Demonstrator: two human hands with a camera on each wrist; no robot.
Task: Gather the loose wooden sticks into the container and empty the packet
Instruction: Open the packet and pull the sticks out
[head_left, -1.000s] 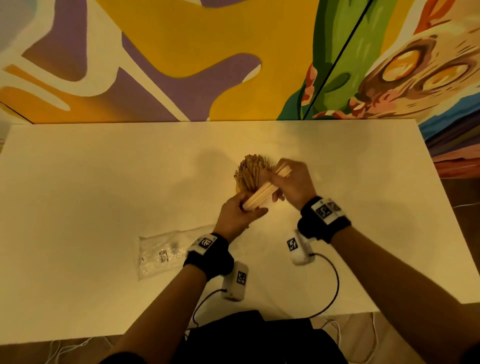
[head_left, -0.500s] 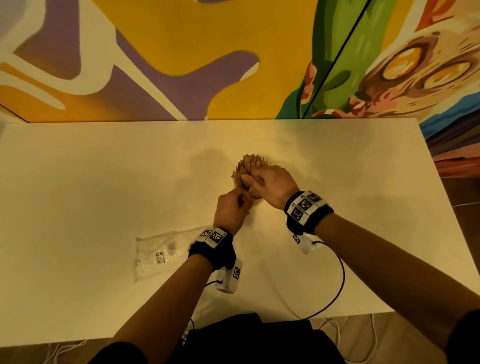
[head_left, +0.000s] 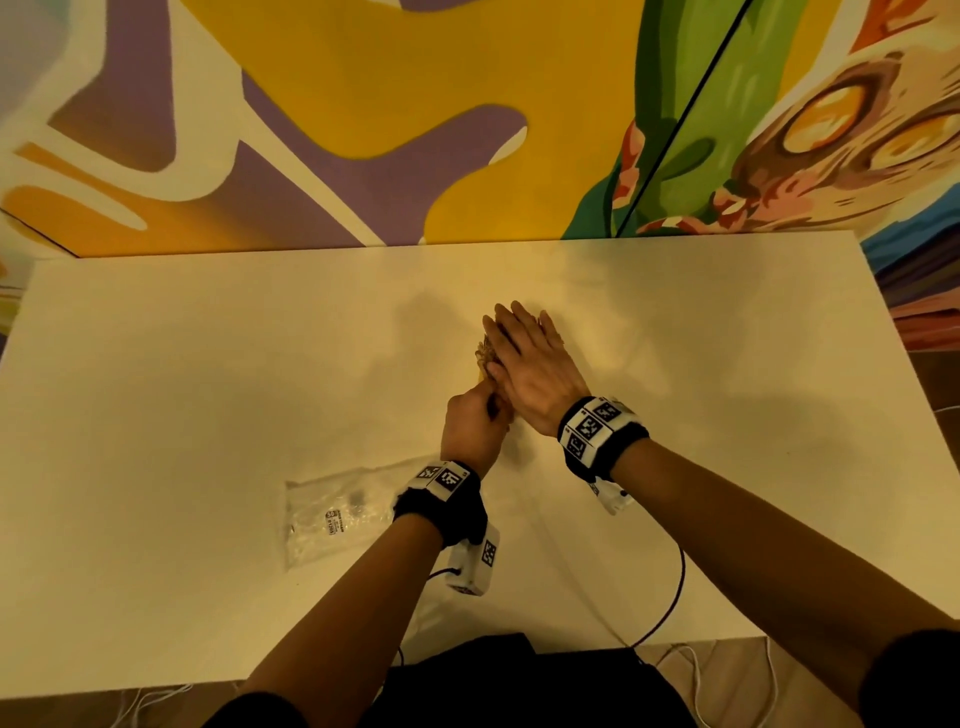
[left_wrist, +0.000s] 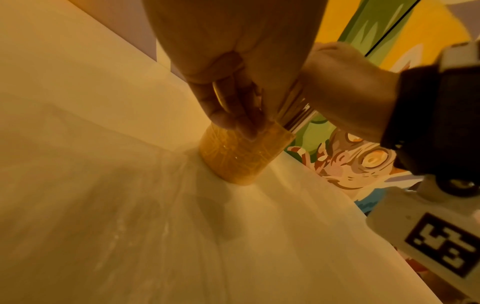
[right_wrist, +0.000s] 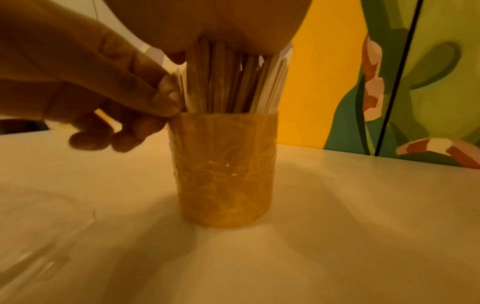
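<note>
Flattened now, right hand (head_left: 532, 371) caps sticks (right_wrist: 228, 80); wrist view shows left hand (right_wrist: 85, 82) pinching them.

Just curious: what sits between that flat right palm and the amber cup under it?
Upright wooden sticks: the right hand presses on their tops, their lower ends in the cup. The right wrist view shows it.

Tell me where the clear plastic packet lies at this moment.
In the head view the packet lies flat on the white table, near its front edge, just left of the left wrist and well in front of the amber container.
</note>
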